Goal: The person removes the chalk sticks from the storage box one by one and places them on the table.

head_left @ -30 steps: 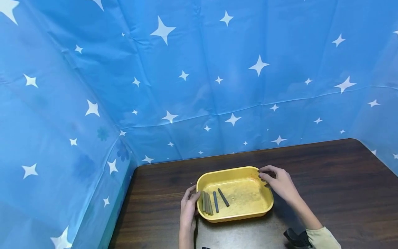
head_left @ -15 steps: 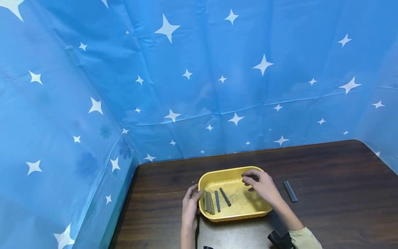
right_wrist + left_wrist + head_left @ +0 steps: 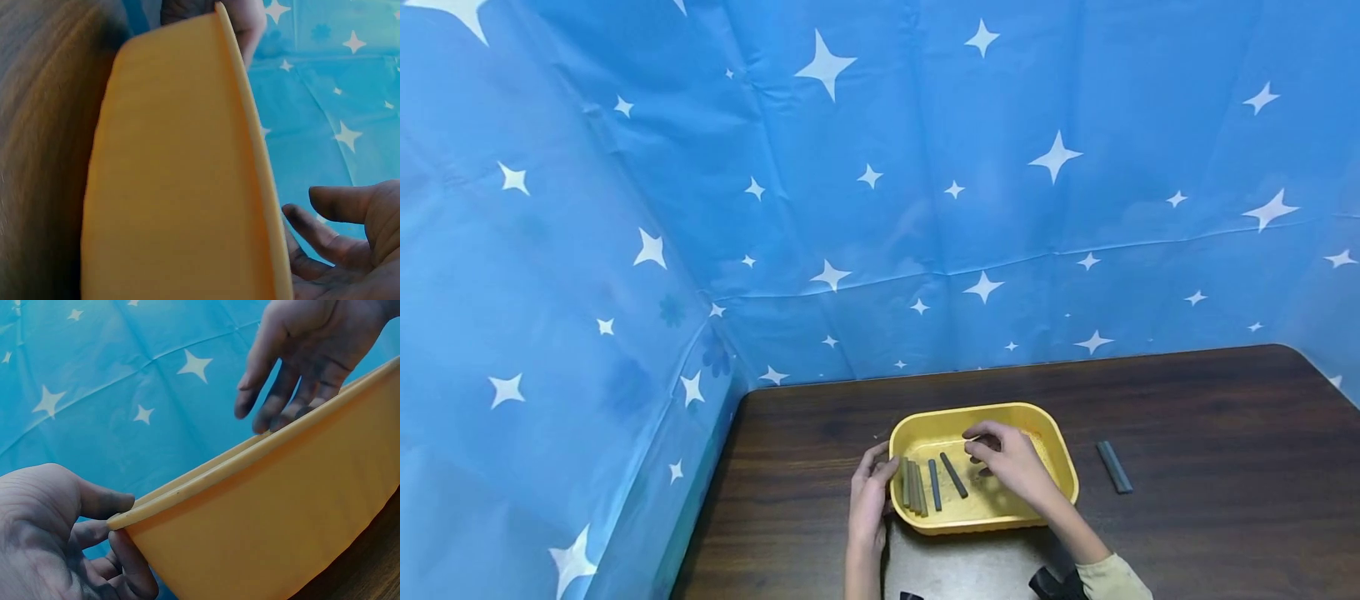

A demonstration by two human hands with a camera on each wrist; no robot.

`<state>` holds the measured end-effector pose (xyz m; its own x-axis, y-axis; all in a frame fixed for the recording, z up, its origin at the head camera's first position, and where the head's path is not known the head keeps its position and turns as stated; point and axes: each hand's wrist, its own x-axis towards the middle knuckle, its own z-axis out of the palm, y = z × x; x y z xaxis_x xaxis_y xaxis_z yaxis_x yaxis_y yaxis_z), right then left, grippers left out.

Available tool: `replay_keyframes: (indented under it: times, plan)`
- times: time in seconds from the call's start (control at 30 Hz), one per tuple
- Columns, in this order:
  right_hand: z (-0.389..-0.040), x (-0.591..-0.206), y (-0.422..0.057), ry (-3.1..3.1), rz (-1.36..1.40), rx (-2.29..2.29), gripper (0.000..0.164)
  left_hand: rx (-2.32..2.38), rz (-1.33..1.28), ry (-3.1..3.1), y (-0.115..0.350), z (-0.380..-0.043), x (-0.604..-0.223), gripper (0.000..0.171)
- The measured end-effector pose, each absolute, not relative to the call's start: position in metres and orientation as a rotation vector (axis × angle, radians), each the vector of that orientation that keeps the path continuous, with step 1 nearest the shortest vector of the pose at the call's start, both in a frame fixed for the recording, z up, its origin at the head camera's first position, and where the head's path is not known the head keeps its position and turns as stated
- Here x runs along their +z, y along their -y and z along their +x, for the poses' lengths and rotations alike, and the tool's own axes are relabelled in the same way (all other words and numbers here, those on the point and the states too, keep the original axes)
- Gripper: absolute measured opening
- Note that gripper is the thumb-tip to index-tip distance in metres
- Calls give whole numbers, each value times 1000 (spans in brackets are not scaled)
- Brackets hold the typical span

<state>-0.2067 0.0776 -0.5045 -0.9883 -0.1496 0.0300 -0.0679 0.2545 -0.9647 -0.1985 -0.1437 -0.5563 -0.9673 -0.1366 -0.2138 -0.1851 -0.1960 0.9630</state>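
A yellow plastic tub stands on the table. My left hand grips its left end; in the left wrist view the thumb lies over the rim with fingers underneath. Inside, at the left, several olive-coloured sticks lie side by side. Two dark grey sticks lie just right of them, apart and slightly slanted. Over the middle of the tub hovers my right hand, its fingers loosely bent. Nothing shows between those fingers in either wrist view, and the right wrist view shows them beyond the tub wall.
On the dark wooden table, right of the tub, a pair of grey sticks lies together. A blue curtain with white stars hangs behind and to the left of the table. A black strap is at my right wrist.
My right hand has moved left from the tub's right rim to above its middle, uncovering the grey sticks on the table. The left hand keeps its grip. The head view has shifted slightly.
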Motion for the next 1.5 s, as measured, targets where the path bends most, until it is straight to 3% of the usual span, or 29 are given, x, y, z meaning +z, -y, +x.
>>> replay_keyframes:
  times: [1.0,1.23,1.5]
  plan:
    - [-215,-531,-31,-2784,-262,-1416,41,2378,-402,-1973,145,-198,-557,44]
    - [-218,-537,-30,-2968,-344,-1085,21,2377,-402,-1983,144,-199,-557,44]
    - [-215,-535,-21,-3049,-411,-875,23,2375,-410,-1980,144,-198,-556,44]
